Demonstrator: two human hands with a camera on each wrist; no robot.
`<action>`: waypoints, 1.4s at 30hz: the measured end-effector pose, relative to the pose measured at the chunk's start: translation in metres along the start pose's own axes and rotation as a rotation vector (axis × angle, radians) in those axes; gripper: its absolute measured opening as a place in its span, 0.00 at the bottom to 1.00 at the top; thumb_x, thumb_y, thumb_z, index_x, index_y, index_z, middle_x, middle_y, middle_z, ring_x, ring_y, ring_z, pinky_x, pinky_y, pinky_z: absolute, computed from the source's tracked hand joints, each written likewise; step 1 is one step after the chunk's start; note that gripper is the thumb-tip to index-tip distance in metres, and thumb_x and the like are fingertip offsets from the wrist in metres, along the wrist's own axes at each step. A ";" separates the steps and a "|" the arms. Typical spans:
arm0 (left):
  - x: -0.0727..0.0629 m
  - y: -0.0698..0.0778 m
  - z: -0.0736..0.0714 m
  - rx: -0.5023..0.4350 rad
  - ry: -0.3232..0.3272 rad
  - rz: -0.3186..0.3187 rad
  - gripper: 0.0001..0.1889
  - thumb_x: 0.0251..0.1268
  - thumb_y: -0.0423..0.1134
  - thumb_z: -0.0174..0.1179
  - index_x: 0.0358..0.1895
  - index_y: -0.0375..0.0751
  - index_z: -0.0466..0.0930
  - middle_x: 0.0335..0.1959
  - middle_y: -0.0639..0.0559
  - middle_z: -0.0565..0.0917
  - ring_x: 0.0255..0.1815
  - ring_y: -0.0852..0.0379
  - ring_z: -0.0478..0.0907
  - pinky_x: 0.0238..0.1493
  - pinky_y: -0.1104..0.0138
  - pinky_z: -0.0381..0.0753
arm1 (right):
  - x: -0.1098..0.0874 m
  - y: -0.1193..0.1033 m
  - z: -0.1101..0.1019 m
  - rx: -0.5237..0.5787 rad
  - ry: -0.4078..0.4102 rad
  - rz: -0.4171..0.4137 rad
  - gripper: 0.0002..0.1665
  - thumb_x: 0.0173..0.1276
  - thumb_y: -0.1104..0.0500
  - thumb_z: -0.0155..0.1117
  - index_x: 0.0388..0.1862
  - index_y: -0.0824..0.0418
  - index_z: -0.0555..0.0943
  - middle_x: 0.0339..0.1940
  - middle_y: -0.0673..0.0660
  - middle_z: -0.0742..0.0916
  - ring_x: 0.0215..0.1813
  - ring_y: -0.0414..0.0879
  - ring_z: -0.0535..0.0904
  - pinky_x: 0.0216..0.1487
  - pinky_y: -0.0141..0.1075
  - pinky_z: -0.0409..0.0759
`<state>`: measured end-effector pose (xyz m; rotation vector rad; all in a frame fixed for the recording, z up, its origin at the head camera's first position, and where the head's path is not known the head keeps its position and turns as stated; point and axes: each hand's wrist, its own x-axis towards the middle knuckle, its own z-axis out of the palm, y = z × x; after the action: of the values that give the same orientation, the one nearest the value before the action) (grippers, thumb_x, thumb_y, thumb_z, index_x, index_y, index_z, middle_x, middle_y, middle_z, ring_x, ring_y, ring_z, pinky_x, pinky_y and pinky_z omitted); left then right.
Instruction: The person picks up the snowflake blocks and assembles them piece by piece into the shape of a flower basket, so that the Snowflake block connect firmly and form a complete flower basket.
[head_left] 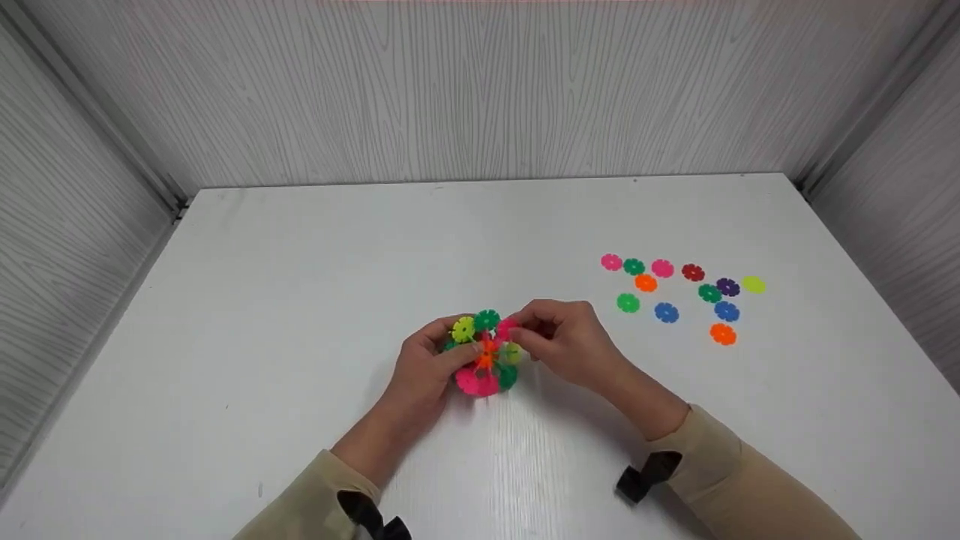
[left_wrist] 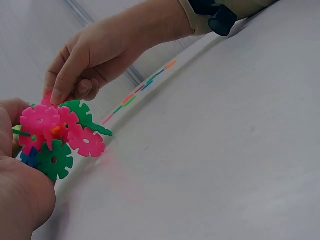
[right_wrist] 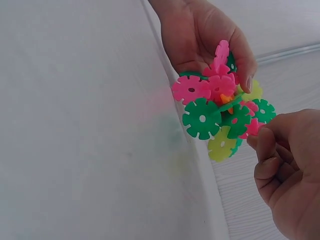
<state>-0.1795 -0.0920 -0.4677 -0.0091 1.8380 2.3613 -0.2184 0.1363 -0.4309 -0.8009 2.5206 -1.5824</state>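
A cluster of interlocked notched plastic discs, in pink, green, yellow and orange, is held above the table. My left hand grips it from the left, the thumb laid over the front near the orange disc at the middle. On the other side my right hand pinches a pink disc at the upper right edge of the cluster. The right wrist view shows that pinched pink disc touching the cluster beside a green disc. A blue disc shows low in the cluster in the left wrist view.
Loose discs lie scattered flat on the white table to the right, among them a pink disc, a blue disc, a purple disc and an orange disc. Wood-grain panels stand behind and at both sides.
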 end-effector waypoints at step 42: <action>0.002 -0.006 -0.009 -0.035 -0.122 -0.023 0.25 0.72 0.32 0.63 0.71 0.38 0.78 0.72 0.42 0.75 0.75 0.44 0.68 0.68 0.61 0.79 | 0.010 0.079 -0.146 -0.287 -0.102 0.456 0.20 0.70 0.56 0.74 0.61 0.49 0.88 0.60 0.54 0.85 0.51 0.54 0.77 0.45 0.40 0.80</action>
<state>-0.1820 -0.0992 -0.4757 0.1066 1.7327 2.3229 -0.3038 0.2788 -0.4274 -0.2767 2.6357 -1.0306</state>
